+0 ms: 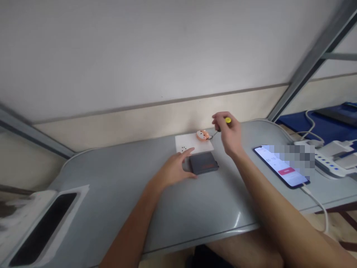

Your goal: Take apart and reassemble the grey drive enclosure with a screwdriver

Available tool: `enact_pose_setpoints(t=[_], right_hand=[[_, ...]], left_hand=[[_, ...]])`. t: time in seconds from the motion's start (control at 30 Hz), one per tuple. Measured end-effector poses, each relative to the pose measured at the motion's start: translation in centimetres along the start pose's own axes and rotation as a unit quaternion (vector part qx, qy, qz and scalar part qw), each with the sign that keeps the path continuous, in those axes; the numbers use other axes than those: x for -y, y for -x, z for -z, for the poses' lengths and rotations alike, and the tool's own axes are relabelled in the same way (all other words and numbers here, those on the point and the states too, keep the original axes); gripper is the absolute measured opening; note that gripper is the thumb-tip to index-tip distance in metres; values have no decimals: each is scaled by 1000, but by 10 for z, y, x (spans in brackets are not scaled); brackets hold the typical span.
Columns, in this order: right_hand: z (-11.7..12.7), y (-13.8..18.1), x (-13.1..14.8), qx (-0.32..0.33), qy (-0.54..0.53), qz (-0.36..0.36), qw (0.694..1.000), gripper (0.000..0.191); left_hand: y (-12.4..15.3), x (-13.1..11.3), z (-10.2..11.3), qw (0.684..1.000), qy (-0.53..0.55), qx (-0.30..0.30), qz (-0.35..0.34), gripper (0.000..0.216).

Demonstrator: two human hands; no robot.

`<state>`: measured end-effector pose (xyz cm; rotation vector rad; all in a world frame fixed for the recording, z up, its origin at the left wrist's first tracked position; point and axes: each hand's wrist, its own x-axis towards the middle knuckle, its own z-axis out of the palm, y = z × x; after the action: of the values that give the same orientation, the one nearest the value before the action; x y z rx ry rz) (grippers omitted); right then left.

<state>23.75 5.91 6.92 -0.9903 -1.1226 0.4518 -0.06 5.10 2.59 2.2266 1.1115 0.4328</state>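
A flat dark grey box with a row of small holes along its near edge lies on the grey table. My left hand grips its left end, thumb at the near edge and forefinger at the far edge. Held in my right hand is a screwdriver with a yellow handle end, its shaft slanting down to the left. Its tip is close to a metal ring beside an orange-and-white animal-faced object. That object sits on a white sheet, where several tiny dark pieces, perhaps screws, also lie.
To the right, a lit phone with a white cable lies beside a white power strip with plugs. A long black item lies on white paper at the left. The wall borders the table's back, with metal posts at both sides.
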Motion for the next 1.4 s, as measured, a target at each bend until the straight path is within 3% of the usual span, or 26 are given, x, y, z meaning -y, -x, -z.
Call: enact_pose_setpoints(t=[0.07,0.17,0.4,0.73,1.13,1.4], right_hand=[[0,-4,-15,-71,-81,-34,994,36],[4,0,-39,-102,-155,-88,979,47],[6,19,-60,-52,0,-216,975,68],[-4,26,-71,20,56,-175,983,65],[-2,26,-77,50,57,-174,982,63],[8,13,-63,-45,-67,-201,976,61]], left_hand=[[0,0,0,1000,6,2,-10,90],[0,-2,-1,999,15,9,-39,74],[-2,-8,-4,999,-4,10,-46,62],[3,-20,11,997,-44,5,-62,35],[1,-13,10,999,43,-4,-32,40],[-1,-3,15,992,114,-54,-31,41]])
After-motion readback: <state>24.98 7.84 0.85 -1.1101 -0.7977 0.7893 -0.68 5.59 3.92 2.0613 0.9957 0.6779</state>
